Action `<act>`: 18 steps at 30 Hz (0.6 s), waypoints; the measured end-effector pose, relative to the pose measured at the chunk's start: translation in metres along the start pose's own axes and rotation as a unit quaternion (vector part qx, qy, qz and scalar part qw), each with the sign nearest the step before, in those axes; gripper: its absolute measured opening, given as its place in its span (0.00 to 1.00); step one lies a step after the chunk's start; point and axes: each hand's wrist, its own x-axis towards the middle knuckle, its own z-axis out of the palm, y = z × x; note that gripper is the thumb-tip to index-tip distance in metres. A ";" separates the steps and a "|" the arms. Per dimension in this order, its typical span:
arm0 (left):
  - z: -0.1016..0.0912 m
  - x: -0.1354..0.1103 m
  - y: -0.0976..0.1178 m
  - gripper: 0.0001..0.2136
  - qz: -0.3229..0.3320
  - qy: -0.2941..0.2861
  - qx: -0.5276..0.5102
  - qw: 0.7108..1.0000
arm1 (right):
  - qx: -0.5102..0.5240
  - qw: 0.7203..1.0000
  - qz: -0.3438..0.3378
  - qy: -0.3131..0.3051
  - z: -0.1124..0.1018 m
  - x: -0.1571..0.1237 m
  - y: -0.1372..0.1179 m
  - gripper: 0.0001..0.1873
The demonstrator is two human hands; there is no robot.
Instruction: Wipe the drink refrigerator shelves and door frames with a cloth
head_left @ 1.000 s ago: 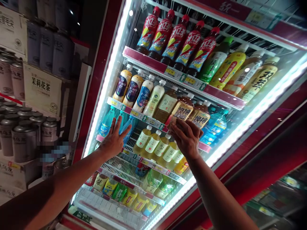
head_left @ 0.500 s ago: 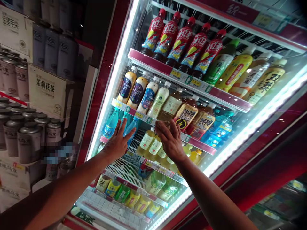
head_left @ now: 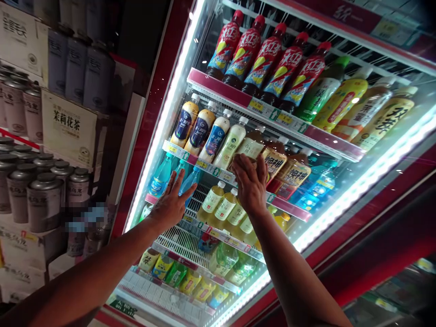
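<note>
Left hand (head_left: 171, 203) splayed, blue bottle (head_left: 160, 176) at its 11 o'clock; right hand (head_left: 251, 188), fingers extended, pale-labelled bottle (head_left: 251, 146) at its 12 o'clock. Contact unclear. Both bottles shelved; neither gripped yet.

Hands (head_left: 252, 187) partly hide bottles (head_left: 251, 145); forearms (head_left: 112, 254) cut off at frame edge.

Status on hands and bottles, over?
Left hand open, before blue bottles. Right hand open, before pale-labelled bottle, contact unclear. Hands partly hide those bottles.
</note>
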 end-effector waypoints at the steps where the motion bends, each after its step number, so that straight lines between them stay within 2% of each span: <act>1: 0.000 0.000 0.000 0.45 -0.001 0.001 0.000 1.000 | 0.004 1.000 0.012 0.013 0.002 0.001 -0.003 0.38; 3: -0.002 -0.001 -0.002 0.42 0.000 0.001 0.002 1.000 | 0.007 1.000 0.007 -0.004 0.007 -0.001 -0.012 0.40; 6: -0.003 -0.002 -0.005 0.42 0.000 -0.008 0.007 1.000 | 0.002 0.997 -0.040 -0.071 0.012 -0.002 -0.019 0.41; 7: -0.004 -0.002 -0.006 0.42 0.001 -0.012 0.009 1.000 | -0.001 0.996 -0.046 -0.075 0.012 0.000 -0.019 0.41; 11: -0.005 -0.003 -0.009 0.42 0.009 -0.010 0.007 1.000 | -0.009 1.000 0.004 0.008 0.017 0.008 -0.014 0.41; 13: -0.005 -0.003 -0.011 0.42 0.007 -0.009 0.001 1.000 | -0.009 1.000 0.014 0.022 0.021 0.010 -0.019 0.41; 18: -0.008 -0.004 -0.014 0.40 0.013 -0.017 -0.001 1.000 | -0.014 0.998 -0.025 -0.064 0.021 0.012 -0.034 0.42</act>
